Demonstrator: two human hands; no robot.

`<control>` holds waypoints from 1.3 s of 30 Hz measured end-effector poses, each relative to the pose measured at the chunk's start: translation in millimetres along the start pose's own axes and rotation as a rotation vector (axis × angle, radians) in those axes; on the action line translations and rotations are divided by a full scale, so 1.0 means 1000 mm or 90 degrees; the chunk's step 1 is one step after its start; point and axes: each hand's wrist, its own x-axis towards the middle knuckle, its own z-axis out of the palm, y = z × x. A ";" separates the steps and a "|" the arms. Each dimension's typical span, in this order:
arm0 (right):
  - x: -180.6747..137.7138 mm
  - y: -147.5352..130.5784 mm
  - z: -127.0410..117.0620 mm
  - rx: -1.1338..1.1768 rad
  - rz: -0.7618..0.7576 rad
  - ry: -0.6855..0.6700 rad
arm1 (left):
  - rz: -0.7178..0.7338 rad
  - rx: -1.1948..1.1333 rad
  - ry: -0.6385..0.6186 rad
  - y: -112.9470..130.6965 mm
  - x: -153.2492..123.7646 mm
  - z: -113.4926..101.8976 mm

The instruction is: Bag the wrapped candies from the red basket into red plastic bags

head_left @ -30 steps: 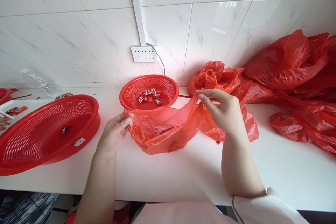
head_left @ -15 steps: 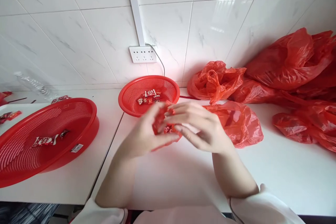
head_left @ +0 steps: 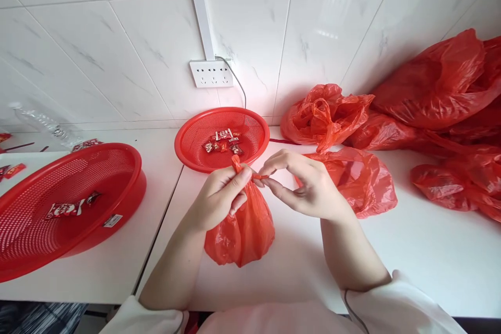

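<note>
Now gathered shut: small red bag (head_left: 243, 229), hanging bunched at or just above the white table (head_left: 297, 266), cannot tell which, in front of the small red basket (head_left: 180, 141). Neck gripped in the closed left hand (head_left: 219, 198); twisted tail (head_left: 261, 176) nipped between thumb and forefinger of the right hand (head_left: 309, 188). Best done by keeping the neck squeezed tight and drawing the tail taut and level, without slackening the twist. Half a second earlier: both hands clustered over the bag, blurred, bag barely showing.

Both bare forearms rise from the lower edge to mid-frame. The left hand (head_left: 221, 195) is fisted. The right hand (head_left: 303, 188) pinches thumb against forefinger.
</note>
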 end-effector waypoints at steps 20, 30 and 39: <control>0.002 0.021 0.018 0.154 0.179 -0.041 | 0.534 0.669 0.216 -0.008 0.002 -0.006; -0.001 0.028 0.012 0.125 0.168 -0.097 | 0.536 0.645 0.205 -0.009 0.000 -0.013; 0.001 0.029 0.006 0.231 0.107 -0.038 | 0.556 0.552 0.150 0.001 -0.010 -0.013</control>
